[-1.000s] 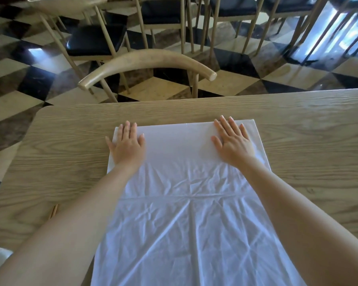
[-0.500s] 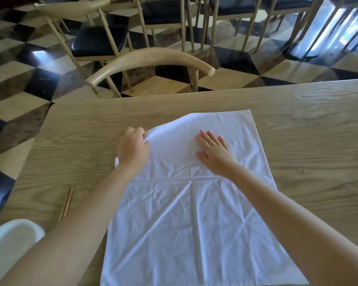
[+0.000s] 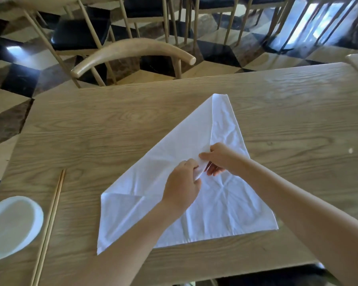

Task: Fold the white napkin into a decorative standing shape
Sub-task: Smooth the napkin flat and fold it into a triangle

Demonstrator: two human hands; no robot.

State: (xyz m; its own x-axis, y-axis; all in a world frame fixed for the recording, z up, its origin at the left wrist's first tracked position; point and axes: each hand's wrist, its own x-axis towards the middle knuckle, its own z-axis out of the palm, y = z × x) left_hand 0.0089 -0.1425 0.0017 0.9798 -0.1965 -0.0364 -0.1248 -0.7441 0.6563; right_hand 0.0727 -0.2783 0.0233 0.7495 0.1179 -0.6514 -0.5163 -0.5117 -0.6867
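Note:
The white napkin [image 3: 221, 205] lies creased on the wooden table [image 3: 112, 129]. Its far left corner is folded over toward the middle, so a long diagonal edge runs from the far tip down to the near left. My left hand [image 3: 182, 186] pinches that folded-in corner near the napkin's centre. My right hand [image 3: 219, 158] grips the same corner from the right side, thumb on top. Both hands meet over the middle of the cloth and hide the corner's tip.
A white oval dish [image 3: 10, 226] sits at the near left edge, with a pair of wooden chopsticks [image 3: 50, 223] lying beside it. A wooden chair back [image 3: 132, 50] stands behind the table's far edge. More chairs stand on the chequered floor beyond.
My left hand lifted the napkin's far left corner and carried it in to the centre. My right hand left the flat cloth and took hold of the same corner.

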